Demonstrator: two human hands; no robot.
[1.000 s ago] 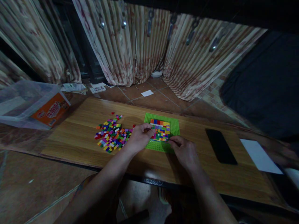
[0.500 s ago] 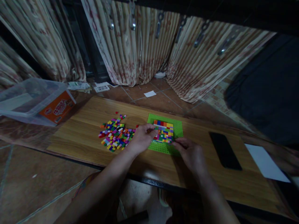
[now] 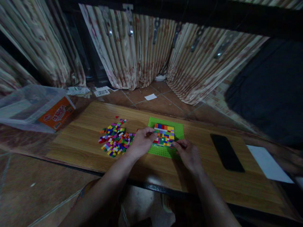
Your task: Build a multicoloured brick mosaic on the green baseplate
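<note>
A green studded baseplate [image 3: 179,130] lies on the wooden table, bearing a tight patch of many-coloured toy bricks [image 3: 165,134]. My left hand [image 3: 143,141] reaches over the patch's left side, thumb and forefinger pinched together; whatever is between them is too small to make out. At the patch's lower right corner, the fingertips of my right hand [image 3: 188,154] are drawn together in a pinch, their contents hidden too. Left of the baseplate spreads a heap of loose bricks [image 3: 115,138], partly covered by my left hand.
A black flat slab [image 3: 227,153], phone-like in shape, and a white sheet [image 3: 268,164] lie to the right. At far left stands a clear plastic bin [image 3: 28,121] with an orange label. Striped curtains [image 3: 146,56] hang beyond the table, with papers on the tiled floor.
The camera view has shifted slightly, so the scene sits a little lower at the back. Both hands remain at nearly the same places on the brick patch, with only small finger movement.
</note>
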